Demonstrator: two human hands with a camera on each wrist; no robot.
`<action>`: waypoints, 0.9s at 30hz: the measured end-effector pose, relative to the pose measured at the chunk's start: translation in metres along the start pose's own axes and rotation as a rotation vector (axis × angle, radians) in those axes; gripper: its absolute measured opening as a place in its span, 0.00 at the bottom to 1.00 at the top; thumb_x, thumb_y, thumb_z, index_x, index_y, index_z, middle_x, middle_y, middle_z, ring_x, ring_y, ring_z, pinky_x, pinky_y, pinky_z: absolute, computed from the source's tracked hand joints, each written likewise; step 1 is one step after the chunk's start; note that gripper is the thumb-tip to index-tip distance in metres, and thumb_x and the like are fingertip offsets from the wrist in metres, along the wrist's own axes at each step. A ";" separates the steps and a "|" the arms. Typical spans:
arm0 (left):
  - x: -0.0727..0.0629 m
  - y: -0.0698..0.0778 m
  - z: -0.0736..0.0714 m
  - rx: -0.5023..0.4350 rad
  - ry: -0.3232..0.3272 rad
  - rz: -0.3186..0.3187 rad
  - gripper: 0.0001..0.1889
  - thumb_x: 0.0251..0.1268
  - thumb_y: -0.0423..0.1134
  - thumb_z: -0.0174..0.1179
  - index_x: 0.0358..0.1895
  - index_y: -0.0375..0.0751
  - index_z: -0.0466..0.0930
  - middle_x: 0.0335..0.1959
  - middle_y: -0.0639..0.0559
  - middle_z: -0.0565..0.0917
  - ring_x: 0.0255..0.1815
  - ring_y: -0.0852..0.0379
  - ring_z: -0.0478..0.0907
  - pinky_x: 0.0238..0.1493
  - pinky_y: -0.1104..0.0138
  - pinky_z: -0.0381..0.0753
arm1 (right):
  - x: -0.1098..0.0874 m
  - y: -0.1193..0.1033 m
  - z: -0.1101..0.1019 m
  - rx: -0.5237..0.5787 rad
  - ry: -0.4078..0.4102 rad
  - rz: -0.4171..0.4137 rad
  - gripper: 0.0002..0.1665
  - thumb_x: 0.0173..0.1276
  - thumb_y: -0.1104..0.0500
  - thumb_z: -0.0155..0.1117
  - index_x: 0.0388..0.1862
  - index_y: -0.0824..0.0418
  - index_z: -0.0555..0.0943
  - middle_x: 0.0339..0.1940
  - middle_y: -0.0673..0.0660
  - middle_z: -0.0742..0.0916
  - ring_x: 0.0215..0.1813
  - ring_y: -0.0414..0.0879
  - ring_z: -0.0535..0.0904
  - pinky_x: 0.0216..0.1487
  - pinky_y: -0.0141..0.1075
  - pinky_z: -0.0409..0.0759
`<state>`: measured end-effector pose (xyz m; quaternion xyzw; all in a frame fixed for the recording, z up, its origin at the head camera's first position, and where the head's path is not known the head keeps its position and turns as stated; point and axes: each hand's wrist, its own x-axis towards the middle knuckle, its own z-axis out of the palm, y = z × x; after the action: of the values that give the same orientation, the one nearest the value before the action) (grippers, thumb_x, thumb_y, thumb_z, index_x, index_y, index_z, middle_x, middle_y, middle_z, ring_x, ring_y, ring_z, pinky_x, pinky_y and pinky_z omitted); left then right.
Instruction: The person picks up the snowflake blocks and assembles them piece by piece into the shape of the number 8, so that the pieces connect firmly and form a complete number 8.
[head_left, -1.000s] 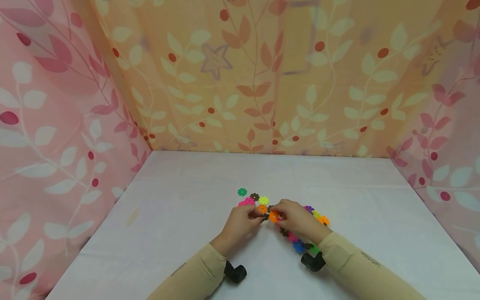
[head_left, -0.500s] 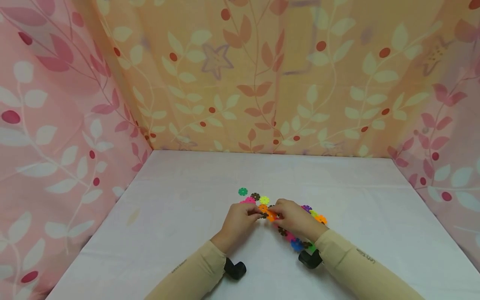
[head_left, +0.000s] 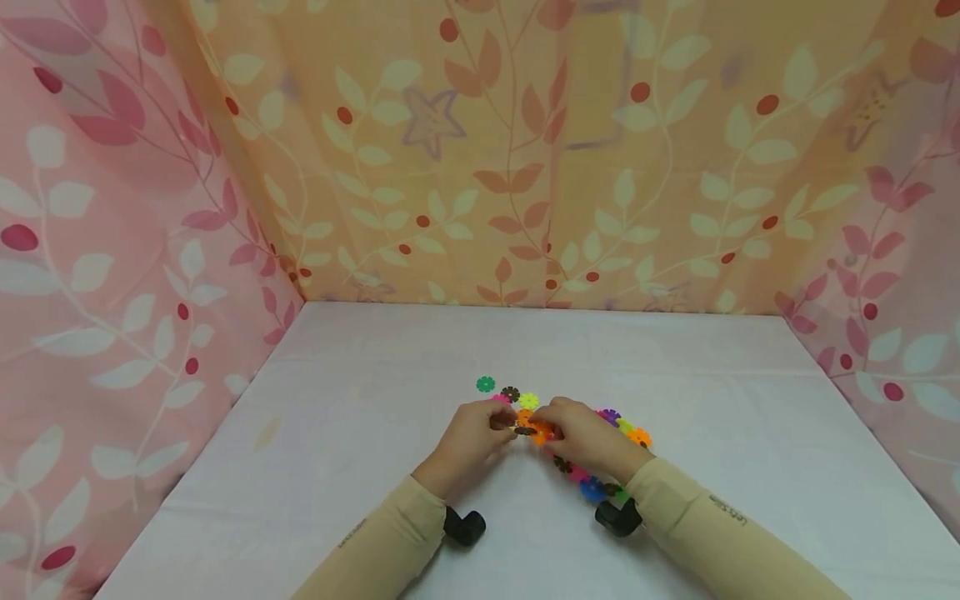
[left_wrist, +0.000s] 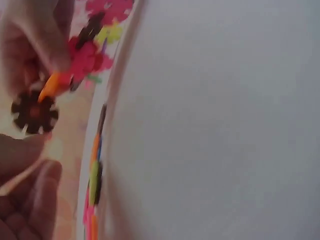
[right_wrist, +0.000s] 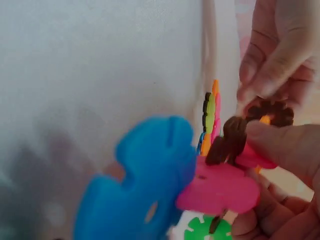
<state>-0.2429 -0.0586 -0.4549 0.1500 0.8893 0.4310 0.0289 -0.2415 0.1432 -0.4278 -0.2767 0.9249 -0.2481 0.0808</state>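
My right hand [head_left: 588, 433] pinches a joined chain of flower-shaped interlocking discs. An orange disc [head_left: 538, 435] shows at its fingertips, with a brown disc [left_wrist: 35, 112] slotted onto it at the chain's end. My left hand [head_left: 468, 437] is just left of that brown disc, its thumb and forefinger apart, one fingertip close to the disc's edge; whether it touches cannot be told. From the right hand the chain trails toward the wrist, with a pink disc [right_wrist: 220, 187], a blue disc [right_wrist: 145, 175] and a green disc [head_left: 622, 495]. The right hand covers part of the chain.
Loose discs lie on the white table [head_left: 360, 367] beyond the hands, among them a teal disc [head_left: 486, 384], a dark brown disc [head_left: 510, 394] and a yellow disc [head_left: 529, 401]. Purple disc [head_left: 611, 416] and orange disc [head_left: 640, 437] show past the right wrist. Patterned cloth [head_left: 525, 167] surrounds the table.
The right hand has moved slightly left, bringing the orange disc against the brown one. The left hand has drawn back a little, and the brown disc now appears edge-on in the head view.
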 end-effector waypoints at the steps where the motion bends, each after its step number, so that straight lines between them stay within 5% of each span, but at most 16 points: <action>1: 0.002 -0.002 -0.004 0.026 -0.002 -0.030 0.07 0.53 0.33 0.64 0.36 0.44 0.82 0.31 0.58 0.81 0.33 0.62 0.75 0.34 0.71 0.77 | 0.000 0.000 0.000 0.011 0.000 0.021 0.19 0.56 0.60 0.67 0.48 0.56 0.80 0.31 0.46 0.76 0.33 0.40 0.70 0.35 0.32 0.74; 7: 0.014 -0.014 -0.019 0.190 -0.051 -0.149 0.09 0.50 0.33 0.66 0.36 0.44 0.80 0.32 0.55 0.79 0.36 0.58 0.72 0.40 0.65 0.75 | 0.005 0.002 -0.001 0.040 0.021 0.116 0.17 0.55 0.60 0.68 0.45 0.54 0.79 0.36 0.46 0.77 0.35 0.42 0.71 0.40 0.35 0.74; 13: 0.023 -0.011 -0.012 0.294 -0.159 -0.112 0.13 0.48 0.34 0.66 0.41 0.45 0.82 0.32 0.57 0.78 0.36 0.57 0.71 0.40 0.65 0.73 | 0.015 0.007 -0.001 0.065 0.029 0.106 0.16 0.54 0.65 0.67 0.41 0.51 0.78 0.42 0.47 0.79 0.41 0.42 0.73 0.48 0.40 0.75; 19: 0.025 -0.002 -0.005 0.441 -0.171 -0.084 0.13 0.48 0.38 0.68 0.40 0.45 0.81 0.29 0.58 0.76 0.33 0.59 0.71 0.37 0.67 0.72 | 0.018 0.008 -0.003 0.109 0.025 0.094 0.09 0.58 0.62 0.65 0.37 0.51 0.79 0.36 0.46 0.79 0.38 0.44 0.72 0.46 0.41 0.75; 27: 0.022 -0.002 -0.005 0.318 -0.124 -0.126 0.11 0.46 0.34 0.68 0.25 0.47 0.72 0.21 0.56 0.73 0.26 0.58 0.69 0.27 0.69 0.69 | 0.016 0.007 -0.005 0.082 0.022 -0.028 0.03 0.63 0.60 0.61 0.34 0.55 0.81 0.31 0.44 0.80 0.35 0.41 0.73 0.39 0.37 0.73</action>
<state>-0.2653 -0.0569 -0.4521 0.1229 0.9505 0.2721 0.0865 -0.2592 0.1412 -0.4273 -0.2836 0.9108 -0.2896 0.0785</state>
